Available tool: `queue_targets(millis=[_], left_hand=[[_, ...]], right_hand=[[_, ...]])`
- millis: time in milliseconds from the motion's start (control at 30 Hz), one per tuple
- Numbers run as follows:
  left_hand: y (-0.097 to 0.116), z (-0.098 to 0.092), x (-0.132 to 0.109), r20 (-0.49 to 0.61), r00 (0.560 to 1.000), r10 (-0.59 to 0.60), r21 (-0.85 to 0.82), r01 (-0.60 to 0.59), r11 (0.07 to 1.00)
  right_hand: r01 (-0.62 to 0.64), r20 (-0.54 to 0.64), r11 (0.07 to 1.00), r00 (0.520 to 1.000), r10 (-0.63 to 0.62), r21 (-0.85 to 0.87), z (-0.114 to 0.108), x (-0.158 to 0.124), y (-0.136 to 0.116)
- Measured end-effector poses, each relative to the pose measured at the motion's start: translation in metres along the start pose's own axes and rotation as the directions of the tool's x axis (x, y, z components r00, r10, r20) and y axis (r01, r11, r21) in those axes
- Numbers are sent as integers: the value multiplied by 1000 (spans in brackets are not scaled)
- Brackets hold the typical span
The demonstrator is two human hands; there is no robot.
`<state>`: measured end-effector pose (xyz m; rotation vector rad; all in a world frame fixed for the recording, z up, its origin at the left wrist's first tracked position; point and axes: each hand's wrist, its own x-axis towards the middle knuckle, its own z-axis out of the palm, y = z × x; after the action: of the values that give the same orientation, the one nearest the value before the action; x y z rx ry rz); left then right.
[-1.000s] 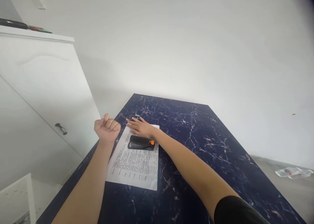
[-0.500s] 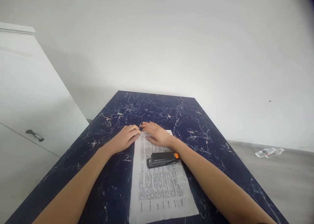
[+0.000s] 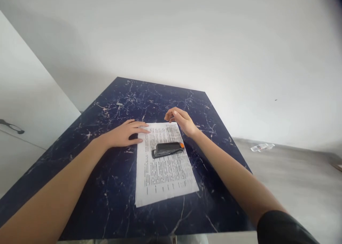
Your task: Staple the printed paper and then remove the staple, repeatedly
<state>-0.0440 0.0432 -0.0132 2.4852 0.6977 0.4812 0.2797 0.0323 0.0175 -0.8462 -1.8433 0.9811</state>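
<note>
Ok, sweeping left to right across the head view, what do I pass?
Cabinet handle → left hand → right hand → clear plastic bottle on the floor. The stapler and printed sheet overlap the hands sideways, so they are left out.

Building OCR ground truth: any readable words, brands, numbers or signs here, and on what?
Nothing can be read.
The printed sheet: dense rows of print, too small and blurred.
The stapler: no legible brand or marking.
The plastic bottle on the floor: any label too small to tell.
</note>
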Motion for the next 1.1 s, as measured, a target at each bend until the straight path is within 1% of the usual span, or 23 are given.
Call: queue_targets(millis=[33, 100, 167, 200, 233, 267, 300, 333, 367, 400, 467, 500, 533, 567, 700, 833, 933, 1033, 1100], left_hand=[[-2, 1, 0, -21, 1000, -8, -43, 7, 999], [-5, 3, 1, -53, 998, -30, -86, 25, 996], [-6, 4, 3, -68, 996, -53, -68, 48, 997], [-5, 5, 4, -74, 995, -63, -51, 59, 997], [-3, 5, 5, -82, 994, -69, -39, 66, 997], [-1, 6, 6, -93, 993, -68, -36, 65, 997], [2, 8, 7, -106, 993, -58, -41, 54, 998], [5, 10, 8, -121, 992, -44, -51, 38, 998], [8, 12, 9, -133, 991, -33, -63, 25, 998], [10, 14, 10, -134, 991, -27, -78, 17, 997], [11, 17, 10, -110, 993, -39, -103, 27, 994], [10, 17, 9, -95, 994, -51, -104, 41, 994], [8, 17, 8, -85, 994, -64, -93, 56, 994], [4, 16, 7, -81, 994, -76, -71, 71, 995], [-11, 13, 3, -90, 990, -111, 17, 113, 993], [-18, 14, 2, -131, 985, -116, 6, 118, 993], [-12, 16, 4, -149, 980, -133, -13, 133, 991], [5, 17, 9, -176, 974, -143, -53, 136, 989], [18, 20, 13, -212, 958, -195, -119, 173, 978]], right_hand=[[2, 111, 1000, 994, 0, -14, -4, -12, -9], [34, 300, 994, 954, -1, -108, -5, -34, -25], [94, 419, 969, 908, 10, -228, 2, -50, -34], [114, 442, 954, 897, 22, -278, 6, -55, -35], [120, 435, 941, 900, 31, -315, 11, -56, -34], [116, 393, 934, 919, 29, -339, 16, -55, -30], [100, 319, 931, 948, 19, -351, 20, -52, -25], [78, 217, 933, 976, 1, -351, 23, -46, -19], [54, 101, 940, 995, -21, -338, 26, -40, -12], [31, -18, 949, 999, -39, -315, 27, -34, -5], [-12, -217, 968, 975, -44, -252, 30, -23, 7], [-25, -279, 974, 959, -40, -224, 32, -20, 12], [-27, -310, 977, 950, -41, -211, 33, -19, 15], [-22, -311, 977, 949, -47, -213, 34, -19, 17], [14, -219, 966, 973, -73, -258, 38, -24, 13], [39, -164, 964, 983, -85, -262, 40, -23, 9], [81, -105, 958, 988, -114, -276, 42, -19, 12], [82, -53, 955, 993, -101, -285, 42, -18, 15], [77, -52, 961, 994, -94, -266, 41, -18, 16]])
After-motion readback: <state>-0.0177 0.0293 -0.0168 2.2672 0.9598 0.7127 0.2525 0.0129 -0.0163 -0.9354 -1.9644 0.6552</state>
